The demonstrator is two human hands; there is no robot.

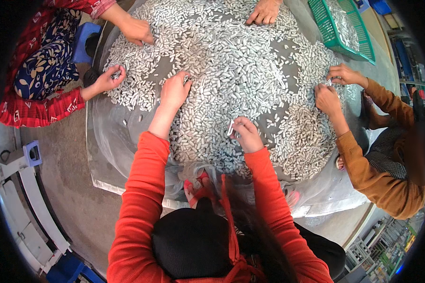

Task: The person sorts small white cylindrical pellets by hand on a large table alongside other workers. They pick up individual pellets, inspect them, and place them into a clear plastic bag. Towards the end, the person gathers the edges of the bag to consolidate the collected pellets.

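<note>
A wide heap of small silver-grey metal pieces, short and rod-like, covers the sheet. My left hand is over the heap's near left part, thumb and forefinger pinched around what looks like one small silver piece. Nearer to me and further right, my right hand is closed, gripping a slim silver metal piece that sticks out to the left of the fingertips. Its other fingers are curled and partly hidden. Both my arms wear orange-red sleeves.
Co-workers' hands reach in: a left pair, one at the far side, and a right pair. A green plastic basket with metal pieces stands at the far right. A blue stool is at the left. Translucent sheeting edges the heap.
</note>
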